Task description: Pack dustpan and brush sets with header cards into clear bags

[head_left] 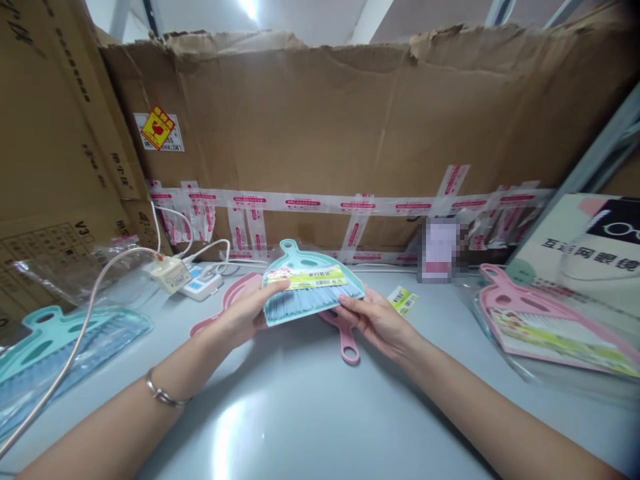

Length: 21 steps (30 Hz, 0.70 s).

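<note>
A small teal dustpan with a brush (311, 283) and a yellow-green label is held up over the grey table (300, 413). My left hand (247, 313) grips its left edge, thumb on top. My right hand (373, 320) pinches its lower right edge. Under it lie a pink dustpan (235, 300) and a pink brush handle (349, 347), partly hidden. A loose yellow-green label (403, 299) rests just right of my right hand.
A bagged teal dustpan set (60, 347) lies at the left with a white cable (75, 333) across it. A power strip (200, 283) sits behind. A bagged pink set (550, 327) lies at the right. A taped cardboard wall (350, 133) closes the back.
</note>
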Available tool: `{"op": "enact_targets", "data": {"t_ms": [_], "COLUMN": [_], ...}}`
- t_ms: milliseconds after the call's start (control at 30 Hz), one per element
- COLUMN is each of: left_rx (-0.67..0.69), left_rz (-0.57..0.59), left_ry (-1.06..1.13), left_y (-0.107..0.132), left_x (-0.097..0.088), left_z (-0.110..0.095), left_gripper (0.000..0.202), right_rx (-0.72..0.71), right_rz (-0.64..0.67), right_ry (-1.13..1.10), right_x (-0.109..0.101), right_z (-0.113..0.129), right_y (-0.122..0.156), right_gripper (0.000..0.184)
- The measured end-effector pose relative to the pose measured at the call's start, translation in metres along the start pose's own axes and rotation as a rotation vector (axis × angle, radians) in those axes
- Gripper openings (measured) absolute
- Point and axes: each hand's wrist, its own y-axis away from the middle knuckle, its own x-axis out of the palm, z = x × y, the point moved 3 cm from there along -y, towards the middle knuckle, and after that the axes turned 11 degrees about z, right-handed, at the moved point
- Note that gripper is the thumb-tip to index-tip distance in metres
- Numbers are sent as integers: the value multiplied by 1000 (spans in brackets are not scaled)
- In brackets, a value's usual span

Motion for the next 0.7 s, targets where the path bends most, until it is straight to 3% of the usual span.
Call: {"op": "enact_targets", "data": {"t_ms": [100, 167, 233, 333, 500, 700], "left_rx": [173, 263, 309, 330, 253, 227], "left_rz": [278, 314, 262, 219, 34, -154], "left_ry": [-29, -95, -161, -197, -63, -58], "left_y": [2, 2, 1, -3, -7, -9], "left_x": [8, 8, 5, 0, -8, -12], "left_z": [-10, -13, -12, -10, -1, 6], "left_gripper": [66, 78, 75, 53, 29, 25], "right_rx": [-62, -96, -104, -101, -125, -230], "right_rz": [-121, -159, -174, -183, -123, -69], "right_ry": [-39, -39, -17, 23, 58, 23], "right_x": [-5, -7, -8, -9, -7, -2], "right_z": [-2, -2, -2, -2, -2, 2], "right_y": [-2, -3, -2, -2, -2, -1], "right_gripper": [34, 32, 29, 25, 29, 42]}}
